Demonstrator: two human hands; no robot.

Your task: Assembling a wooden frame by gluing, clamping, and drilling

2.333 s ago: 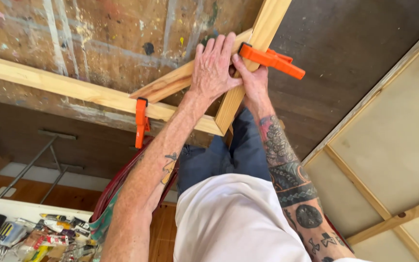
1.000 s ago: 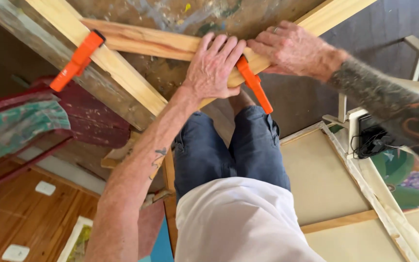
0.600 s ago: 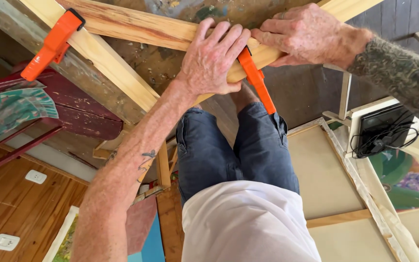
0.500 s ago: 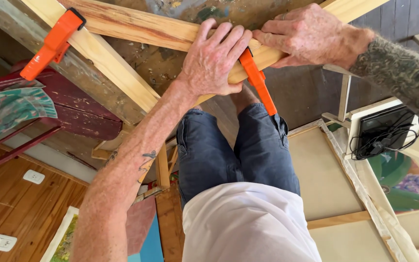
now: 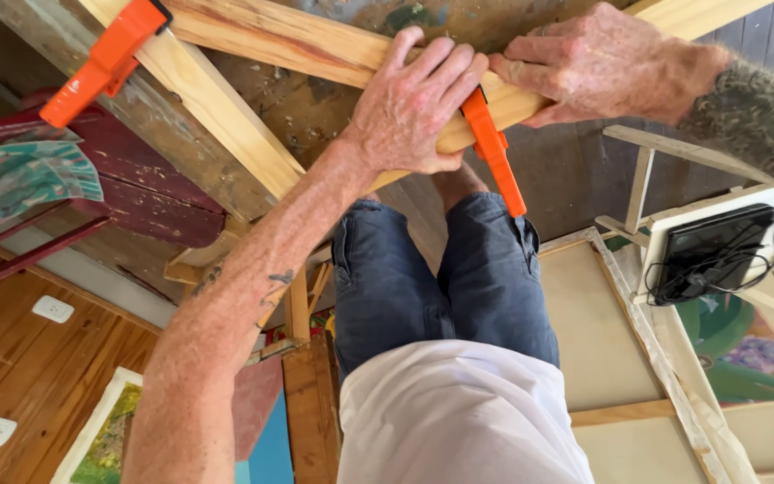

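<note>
Pressing left hand [image 5: 409, 112] and right hand [image 5: 597, 63], both closed around wooden bar [image 5: 494, 108], beside orange clamp [image 5: 492, 148]; second clamp [image 5: 105, 58] already fitted, joint apparently unfinished.

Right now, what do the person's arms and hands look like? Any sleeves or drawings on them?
Both arms are bare, with no sleeves or gloves. The left hand has a small dark tattoo further up its forearm. The right hand has dense dark tattoos covering its forearm.

Both hands lie on one wooden bar [image 5: 315, 45], left hand [image 5: 409, 108] just left of the right hand [image 5: 597, 63], a clamp [image 5: 493, 152] between them (second clamp [image 5: 105, 63] far left).
</note>
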